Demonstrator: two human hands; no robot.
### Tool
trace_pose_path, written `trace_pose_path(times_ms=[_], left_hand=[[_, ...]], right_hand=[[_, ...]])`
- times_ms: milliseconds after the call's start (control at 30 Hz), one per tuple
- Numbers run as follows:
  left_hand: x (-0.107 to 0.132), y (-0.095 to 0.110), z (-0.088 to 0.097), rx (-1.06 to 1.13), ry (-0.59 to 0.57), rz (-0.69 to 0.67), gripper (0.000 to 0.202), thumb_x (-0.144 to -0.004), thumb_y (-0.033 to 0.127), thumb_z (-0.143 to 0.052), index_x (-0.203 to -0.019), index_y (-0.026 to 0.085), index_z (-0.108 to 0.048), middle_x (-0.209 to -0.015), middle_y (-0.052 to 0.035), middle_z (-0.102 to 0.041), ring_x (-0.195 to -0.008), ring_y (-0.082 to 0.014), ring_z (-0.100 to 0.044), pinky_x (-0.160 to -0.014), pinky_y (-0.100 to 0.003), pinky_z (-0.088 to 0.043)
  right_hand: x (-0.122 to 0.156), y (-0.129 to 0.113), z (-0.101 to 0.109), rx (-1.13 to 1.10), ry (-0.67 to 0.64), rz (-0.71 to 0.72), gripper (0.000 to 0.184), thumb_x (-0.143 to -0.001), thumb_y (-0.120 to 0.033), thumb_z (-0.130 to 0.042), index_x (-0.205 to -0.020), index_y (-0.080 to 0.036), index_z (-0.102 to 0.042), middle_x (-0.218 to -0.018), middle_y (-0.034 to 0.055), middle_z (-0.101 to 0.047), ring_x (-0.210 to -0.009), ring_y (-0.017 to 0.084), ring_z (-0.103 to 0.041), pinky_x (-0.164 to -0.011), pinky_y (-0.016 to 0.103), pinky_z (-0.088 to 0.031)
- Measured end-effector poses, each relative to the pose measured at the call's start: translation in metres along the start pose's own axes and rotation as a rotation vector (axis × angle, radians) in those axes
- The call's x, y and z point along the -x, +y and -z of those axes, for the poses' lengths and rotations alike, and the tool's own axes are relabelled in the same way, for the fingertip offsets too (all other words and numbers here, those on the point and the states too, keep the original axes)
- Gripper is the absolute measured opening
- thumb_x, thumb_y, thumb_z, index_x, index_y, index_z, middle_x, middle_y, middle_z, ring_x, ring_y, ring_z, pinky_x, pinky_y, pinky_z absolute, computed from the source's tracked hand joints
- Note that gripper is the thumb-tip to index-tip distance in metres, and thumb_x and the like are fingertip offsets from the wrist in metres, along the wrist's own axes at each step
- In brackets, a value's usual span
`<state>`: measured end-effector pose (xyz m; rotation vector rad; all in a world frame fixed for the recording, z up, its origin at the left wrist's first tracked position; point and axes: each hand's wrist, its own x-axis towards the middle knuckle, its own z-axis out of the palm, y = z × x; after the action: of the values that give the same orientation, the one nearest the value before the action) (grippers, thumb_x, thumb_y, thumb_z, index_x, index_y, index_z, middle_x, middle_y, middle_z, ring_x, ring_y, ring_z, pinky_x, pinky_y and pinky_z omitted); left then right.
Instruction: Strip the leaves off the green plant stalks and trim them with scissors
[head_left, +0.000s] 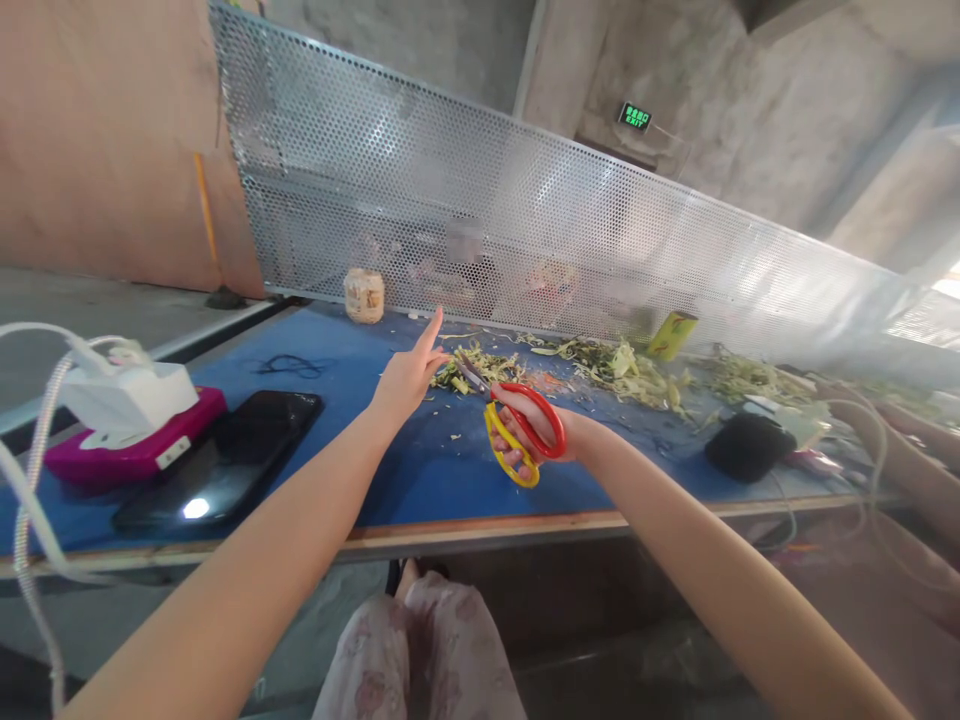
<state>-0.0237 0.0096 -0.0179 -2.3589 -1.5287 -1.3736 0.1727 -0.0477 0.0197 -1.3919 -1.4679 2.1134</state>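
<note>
My right hand (529, 425) has its fingers through the handles of a pair of scissors (551, 415), one handle red and one yellow. The metal blades point up and left over a small heap of green plant trimmings (491, 370) on the blue tabletop. Just left of the blade tips is my left hand (405, 380). Its index finger stretches upward, and another finger reaches toward the trimmings, apart from it. I make out nothing held in that hand, though its far side is hidden.
A phone (225, 455) lies left, beside a magenta-and-white power strip (135, 435) with cables. A jar (364, 296) stands by the perforated metal screen (450, 190). Further right are more plant heaps (626, 370), a yellow-green box (672, 335), a black object (750, 445) and another person's arms (907, 440).
</note>
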Motion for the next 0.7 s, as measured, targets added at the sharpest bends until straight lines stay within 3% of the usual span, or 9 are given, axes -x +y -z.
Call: trace_pose_path(times_ms=[233, 433, 700], left_hand=[[-0.001, 0.0035, 0.0003, -0.127, -0.035, -0.073, 0.059, -0.087, 0.032, -0.036, -0.136, 0.021, -0.007, -0.08, -0.0017, -0.069, -0.07, -0.0127, -0.063, -0.065, -0.019, -0.042], [-0.0043, 0.0043, -0.0043, -0.447, -0.057, -0.221, 0.053, -0.087, 0.029, -0.035, -0.136, 0.019, -0.015, -0.07, -0.004, -0.062, -0.068, -0.0155, -0.058, -0.063, -0.023, -0.041], [-0.0043, 0.0087, -0.0023, -0.499, -0.066, -0.247, 0.053, -0.088, 0.033, -0.03, -0.136, 0.023, -0.011, -0.063, -0.0009, -0.06, -0.058, -0.0137, -0.055, -0.058, -0.021, -0.04]], right_hand=[[-0.0041, -0.0027, -0.0044, 0.003, 0.027, 0.011, 0.053, -0.073, -0.068, -0.031, -0.062, -0.016, -0.035, -0.053, -0.0033, -0.038, -0.039, 0.006, -0.037, -0.035, 0.02, -0.036], [-0.0079, -0.0052, -0.0053, 0.002, 0.03, 0.034, 0.053, -0.075, -0.067, -0.027, -0.061, -0.016, -0.035, -0.053, -0.0035, -0.037, -0.037, 0.005, -0.034, -0.032, 0.018, -0.033], [-0.0099, -0.0012, -0.0042, -0.03, 0.043, 0.073, 0.053, -0.074, -0.068, -0.027, -0.06, -0.017, -0.031, -0.051, -0.0055, -0.034, -0.034, 0.003, -0.029, -0.029, 0.016, -0.031]])
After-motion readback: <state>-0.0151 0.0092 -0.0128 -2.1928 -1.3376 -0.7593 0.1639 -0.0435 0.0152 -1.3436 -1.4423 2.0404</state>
